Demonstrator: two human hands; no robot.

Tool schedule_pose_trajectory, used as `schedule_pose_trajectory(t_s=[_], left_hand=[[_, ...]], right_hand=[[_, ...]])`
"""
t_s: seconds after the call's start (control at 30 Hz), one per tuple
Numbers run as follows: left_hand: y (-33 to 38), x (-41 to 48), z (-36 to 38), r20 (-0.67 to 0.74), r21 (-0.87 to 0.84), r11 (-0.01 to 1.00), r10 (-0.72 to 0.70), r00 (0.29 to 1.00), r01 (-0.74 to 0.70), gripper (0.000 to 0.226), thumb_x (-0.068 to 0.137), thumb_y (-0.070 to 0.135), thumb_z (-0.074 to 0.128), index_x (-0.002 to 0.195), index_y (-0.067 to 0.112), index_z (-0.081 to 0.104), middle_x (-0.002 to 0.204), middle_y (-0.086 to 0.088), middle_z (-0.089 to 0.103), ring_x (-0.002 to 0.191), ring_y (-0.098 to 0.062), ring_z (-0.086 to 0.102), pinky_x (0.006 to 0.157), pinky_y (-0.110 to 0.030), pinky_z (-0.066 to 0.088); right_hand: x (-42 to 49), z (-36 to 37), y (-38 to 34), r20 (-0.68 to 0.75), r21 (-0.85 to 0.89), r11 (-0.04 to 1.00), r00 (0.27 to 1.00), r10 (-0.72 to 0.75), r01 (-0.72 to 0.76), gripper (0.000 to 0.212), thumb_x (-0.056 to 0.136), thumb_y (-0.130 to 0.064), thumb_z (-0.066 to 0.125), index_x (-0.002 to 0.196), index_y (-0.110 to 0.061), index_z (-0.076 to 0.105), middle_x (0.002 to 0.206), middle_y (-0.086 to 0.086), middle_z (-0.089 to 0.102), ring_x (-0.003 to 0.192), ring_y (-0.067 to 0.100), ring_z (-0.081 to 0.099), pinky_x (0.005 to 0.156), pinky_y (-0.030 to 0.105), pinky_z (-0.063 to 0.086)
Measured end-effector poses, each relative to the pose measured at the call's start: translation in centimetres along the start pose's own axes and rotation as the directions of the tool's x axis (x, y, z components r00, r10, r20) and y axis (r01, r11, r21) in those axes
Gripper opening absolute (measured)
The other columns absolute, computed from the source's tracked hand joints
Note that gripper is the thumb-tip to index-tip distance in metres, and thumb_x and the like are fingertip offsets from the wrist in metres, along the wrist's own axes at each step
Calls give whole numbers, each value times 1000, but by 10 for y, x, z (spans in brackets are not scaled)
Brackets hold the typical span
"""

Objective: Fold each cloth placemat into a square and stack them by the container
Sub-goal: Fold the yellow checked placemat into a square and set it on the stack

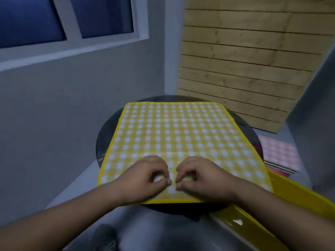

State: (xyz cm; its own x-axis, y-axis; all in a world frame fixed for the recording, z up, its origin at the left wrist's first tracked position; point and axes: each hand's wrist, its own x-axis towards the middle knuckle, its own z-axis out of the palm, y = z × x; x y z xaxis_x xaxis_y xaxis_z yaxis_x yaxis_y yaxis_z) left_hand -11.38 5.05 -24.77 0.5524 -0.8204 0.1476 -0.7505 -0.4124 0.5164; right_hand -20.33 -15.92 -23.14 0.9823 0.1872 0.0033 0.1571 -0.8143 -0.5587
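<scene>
Yellow gingham placemat (174, 138) lies spread open and flat on a small round dark table (107, 134), covering most of the top; its near edge hangs just over the table's front rim. A crease line runs across the cloth just beyond the hands. Left hand (145, 178) and right hand (201, 178) rest side by side on the near middle of the cloth, knuckles up, almost touching each other. On each hand the thumb and fingertips are drawn together in a pinch on the fabric; whether cloth is actually lifted between them cannot be told. To the right, lower than the table, a pink gingham placemat (279, 153) lies flat. A glossy yellow container (299, 200) edge crosses the lower right corner. Behind: grey wall, window (63, 20), wooden slatted panel (244, 60).
</scene>
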Motion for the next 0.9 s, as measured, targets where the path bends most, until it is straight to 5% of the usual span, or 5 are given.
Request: schedule_pose_trajectory(t_s=[0.1, 0.23, 0.53, 0.73, 0.9], left_hand=[[-11, -17, 12, 45, -24, 1000, 5, 999, -4, 33, 83, 58, 69, 109, 38, 68, 135, 20, 48, 129, 7, 36, 107, -13, 30], [-17, -27, 14, 85, -66, 998, 16, 996, -10, 43, 77, 61, 73, 115, 44, 65, 146, 23, 38, 138, 7, 25, 112, -17, 27], [-13, -22, 11, 107, -181, 982, -41, 993, 60, 25, 68, 45, 87, 87, 37, 74, 138, 23, 46, 133, 10, 30, 108, -13, 27], [-2, -20, 1, 148, -236, 964, -87, 985, 121, 17, 70, 41, 88, 80, 34, 77, 130, 24, 55, 128, 10, 40, 104, -12, 32], [10, -11, -13, 124, -370, 920, -89, 988, 129, 13, 72, 25, 89, 77, 19, 79, 100, 8, 73, 99, -5, 66, 90, -20, 48]], right_hand=[[-10, 12, 1, 66, -38, 999, 998, -6, 8, 23, 76, -53, 75, 94, -39, 72, 127, -22, 52, 124, -7, 37, 104, 14, 30], [-15, 22, 3, 44, -24, 1000, 999, -8, 9, 25, 73, -53, 78, 93, -40, 71, 133, -23, 45, 130, -5, 30, 107, 19, 30], [-18, 36, -2, -17, 62, 996, 998, 60, -59, 7, 79, -43, 76, 78, -38, 72, 131, -21, 43, 130, 0, 30, 111, 33, 29], [-17, 35, -7, -15, 125, 986, 993, 116, -113, 9, 84, -39, 73, 76, -35, 71, 130, -21, 45, 130, -2, 31, 109, 25, 26], [-7, 20, -15, -52, 277, 949, 984, 172, -151, 12, 82, -29, 77, 72, -34, 72, 117, -14, 60, 112, -9, 52, 99, 16, 38]])
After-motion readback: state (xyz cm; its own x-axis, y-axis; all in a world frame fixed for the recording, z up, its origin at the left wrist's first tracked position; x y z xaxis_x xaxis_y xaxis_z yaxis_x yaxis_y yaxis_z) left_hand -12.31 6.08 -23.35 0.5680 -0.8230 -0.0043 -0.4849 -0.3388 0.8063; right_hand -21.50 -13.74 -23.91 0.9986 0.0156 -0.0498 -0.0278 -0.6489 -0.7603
